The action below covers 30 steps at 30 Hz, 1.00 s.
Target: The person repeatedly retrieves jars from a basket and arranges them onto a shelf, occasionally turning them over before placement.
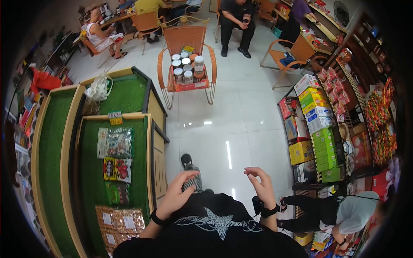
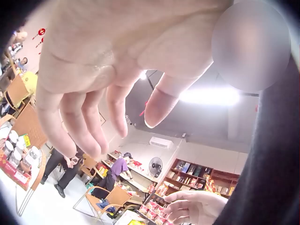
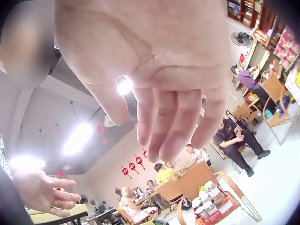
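Note:
My left hand [image 1: 178, 193] is held up in front of the black shirt, its fingers loosely bent and nothing in them. Across from it, my right hand [image 1: 261, 185] is raised the same way, also holding nothing, with a wide gap between the two. Each wrist view shows a bare palm with hanging, relaxed fingers: the left palm [image 2: 117, 56] and the right palm [image 3: 154, 51]. Nearest to the left hand is a wooden display stand [image 1: 149, 142] lined with green mat, bearing packaged food such as a red and yellow bag [image 1: 117, 170].
Ahead stands a woven chair [image 1: 185, 36] carrying several lidded jars [image 1: 188, 68] in a red box [image 1: 191, 86]. Shelves of boxed goods [image 1: 325, 148] line the right side, where a person [image 1: 352, 213] bends over. Someone in black [image 1: 234, 21] sits at the back on the tiled floor [image 1: 254, 103].

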Available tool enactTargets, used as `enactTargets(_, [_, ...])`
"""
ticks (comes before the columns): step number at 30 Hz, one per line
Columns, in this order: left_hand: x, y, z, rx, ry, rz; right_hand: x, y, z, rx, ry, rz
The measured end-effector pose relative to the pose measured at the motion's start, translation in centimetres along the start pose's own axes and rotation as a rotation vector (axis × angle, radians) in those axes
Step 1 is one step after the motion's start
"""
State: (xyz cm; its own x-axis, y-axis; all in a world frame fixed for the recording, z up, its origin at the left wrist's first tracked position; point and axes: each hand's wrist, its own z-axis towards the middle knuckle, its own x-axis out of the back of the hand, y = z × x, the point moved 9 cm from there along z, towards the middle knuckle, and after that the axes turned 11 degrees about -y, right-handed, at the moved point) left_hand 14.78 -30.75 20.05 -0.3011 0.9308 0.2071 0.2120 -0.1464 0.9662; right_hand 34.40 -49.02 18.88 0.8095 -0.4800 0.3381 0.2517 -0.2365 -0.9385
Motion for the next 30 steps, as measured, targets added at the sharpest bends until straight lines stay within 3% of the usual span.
enactTargets(6, [7.9, 1.1, 6.8, -0.114, 0.006, 0.039, 1.5, -2.4, 8.3, 0.049, 0.150, 0.020])
enactTargets(11, [15.1, 2.3, 10.3, -0.131, 0.082, 0.146, -0.6, -6.0, 16.4, 0.134, 0.150, 0.037])
enactTargets(13, [17.1, 1.4, 11.3, -0.122, 0.082, 0.152, -2.1, -7.9, 18.9, 0.184, 0.112, -0.085])
enactTargets(20, [20.6, -0.5, 14.2, -0.077, 0.083, 0.090, -4.2, -7.4, 24.3, 0.127, 0.064, -0.056])
enactTargets(30, [23.7, -1.4, 21.6, -0.018, 0.156, 0.085, -2.0, -6.2, 34.4, 0.136, 0.002, -0.050])
